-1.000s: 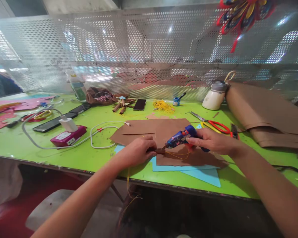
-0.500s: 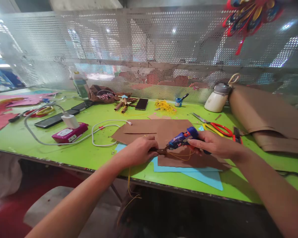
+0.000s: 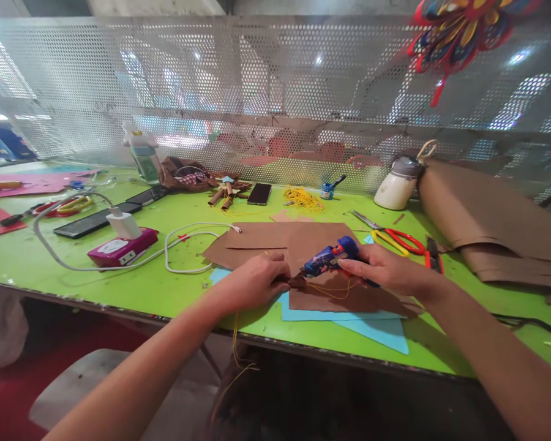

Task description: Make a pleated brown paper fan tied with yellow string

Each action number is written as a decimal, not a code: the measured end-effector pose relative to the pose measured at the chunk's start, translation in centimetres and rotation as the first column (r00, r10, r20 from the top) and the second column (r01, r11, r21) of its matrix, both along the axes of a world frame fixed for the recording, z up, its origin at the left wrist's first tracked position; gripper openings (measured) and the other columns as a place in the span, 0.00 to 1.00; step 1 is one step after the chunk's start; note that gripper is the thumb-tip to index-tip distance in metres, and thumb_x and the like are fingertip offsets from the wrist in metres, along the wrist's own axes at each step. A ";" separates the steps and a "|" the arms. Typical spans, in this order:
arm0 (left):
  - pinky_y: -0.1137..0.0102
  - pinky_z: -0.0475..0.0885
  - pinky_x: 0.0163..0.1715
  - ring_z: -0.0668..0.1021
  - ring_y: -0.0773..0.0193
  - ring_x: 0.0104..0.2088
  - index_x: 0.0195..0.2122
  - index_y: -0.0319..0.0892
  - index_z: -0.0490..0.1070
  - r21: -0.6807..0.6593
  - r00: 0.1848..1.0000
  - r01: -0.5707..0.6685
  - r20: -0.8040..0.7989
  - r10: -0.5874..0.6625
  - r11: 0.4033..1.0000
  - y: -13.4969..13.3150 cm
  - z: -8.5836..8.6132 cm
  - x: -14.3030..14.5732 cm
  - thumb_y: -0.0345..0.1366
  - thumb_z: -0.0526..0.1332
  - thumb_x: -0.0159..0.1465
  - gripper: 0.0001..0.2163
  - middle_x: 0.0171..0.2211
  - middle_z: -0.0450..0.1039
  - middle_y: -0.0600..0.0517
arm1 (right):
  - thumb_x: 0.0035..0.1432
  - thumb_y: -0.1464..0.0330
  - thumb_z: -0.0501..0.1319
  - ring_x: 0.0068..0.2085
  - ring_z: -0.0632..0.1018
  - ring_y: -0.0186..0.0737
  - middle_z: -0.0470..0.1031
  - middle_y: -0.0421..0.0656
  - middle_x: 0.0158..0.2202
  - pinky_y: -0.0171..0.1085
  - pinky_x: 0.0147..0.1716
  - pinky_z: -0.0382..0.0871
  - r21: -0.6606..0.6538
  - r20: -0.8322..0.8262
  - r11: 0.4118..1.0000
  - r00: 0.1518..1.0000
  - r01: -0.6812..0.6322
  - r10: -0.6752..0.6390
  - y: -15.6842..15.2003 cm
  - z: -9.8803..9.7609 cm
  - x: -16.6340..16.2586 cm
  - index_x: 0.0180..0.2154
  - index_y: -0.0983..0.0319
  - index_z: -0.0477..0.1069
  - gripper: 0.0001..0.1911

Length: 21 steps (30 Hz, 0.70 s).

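Observation:
My right hand (image 3: 380, 264) is closed round a blue hot glue gun (image 3: 327, 257), its nozzle pointing down and left. The tip meets a small brown paper piece (image 3: 297, 282), which my left hand (image 3: 265, 273) pinches between thumb and fingers. Part of that piece is hidden under my left fingers. Yellow string (image 3: 335, 296) trails from it across brown paper sheets (image 3: 316, 236), and more string hangs over the table edge below my left hand. Light blue paper (image 3: 376, 331) lies under the brown sheets.
Scissors (image 3: 397, 240) and red-handled pliers (image 3: 434, 256) lie to the right, near a white bottle (image 3: 397, 184) and a large brown paper roll (image 3: 482, 214). A magenta power adapter (image 3: 123, 246) with a white cable (image 3: 165, 257) stands left. A phone (image 3: 259, 194) and yellow string pile (image 3: 303, 199) lie behind.
The glue gun's nozzle has shifted slightly left and down onto the small brown piece. My left hand keeps its pinch. The whole view has moved a little.

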<state>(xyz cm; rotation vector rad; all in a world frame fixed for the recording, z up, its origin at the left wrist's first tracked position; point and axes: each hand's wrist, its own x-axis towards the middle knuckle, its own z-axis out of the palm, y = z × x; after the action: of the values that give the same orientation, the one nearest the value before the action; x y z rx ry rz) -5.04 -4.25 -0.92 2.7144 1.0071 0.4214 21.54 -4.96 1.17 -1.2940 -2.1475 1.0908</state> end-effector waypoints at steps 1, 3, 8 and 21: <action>0.72 0.63 0.31 0.71 0.66 0.32 0.34 0.39 0.71 -0.003 1.000 0.003 0.000 -0.003 1.000 0.0 0.0 0.0 0.34 0.55 0.62 0.07 0.33 0.67 0.49 | 0.56 0.50 0.54 0.26 0.65 0.32 0.65 0.39 0.25 0.33 0.24 0.57 -0.004 -0.007 1.000 1.000 0.003 -0.003 0.0 0.0 -0.1 0.29 0.63 0.67 0.22; 0.72 0.63 0.31 0.71 0.66 0.32 0.33 0.39 0.72 -0.006 1.000 0.003 0.004 -0.003 1.000 0.0 0.0 0.0 0.34 0.55 0.62 0.07 0.33 0.67 0.49 | 0.56 0.50 0.54 0.25 0.65 0.31 0.65 0.38 0.25 0.33 0.24 0.57 -0.008 -0.010 1.000 1.000 0.007 -0.007 0.0 0.0 -0.1 0.30 0.64 0.67 0.22; 0.73 0.63 0.31 0.71 0.66 0.31 0.34 0.39 0.72 -0.007 1.000 0.000 0.011 0.000 1.000 0.1 0.0 0.0 0.35 0.55 0.62 0.07 0.33 0.68 0.49 | 0.55 0.51 0.55 0.23 0.63 0.31 0.63 0.37 0.22 0.32 0.21 0.54 0.008 0.036 1.000 0.999 0.024 -0.024 0.0 0.3 0.6 0.27 0.63 0.66 0.21; 0.72 0.63 0.32 0.71 0.65 0.32 0.34 0.39 0.72 -0.010 1.000 -0.003 0.002 0.003 1.000 0.1 0.0 -0.1 0.35 0.55 0.62 0.08 0.33 0.68 0.49 | 0.55 0.50 0.53 0.23 0.64 0.31 0.64 0.38 0.21 0.32 0.20 0.54 0.006 0.068 1.000 0.997 0.022 -0.023 0.1 0.6 1.2 0.30 0.63 0.69 0.22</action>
<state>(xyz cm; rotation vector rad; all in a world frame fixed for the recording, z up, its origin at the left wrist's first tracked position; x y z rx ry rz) -5.09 -4.15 -0.95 2.7035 1.0109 0.4182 22.75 -4.85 1.81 -1.3679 -2.1776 1.0460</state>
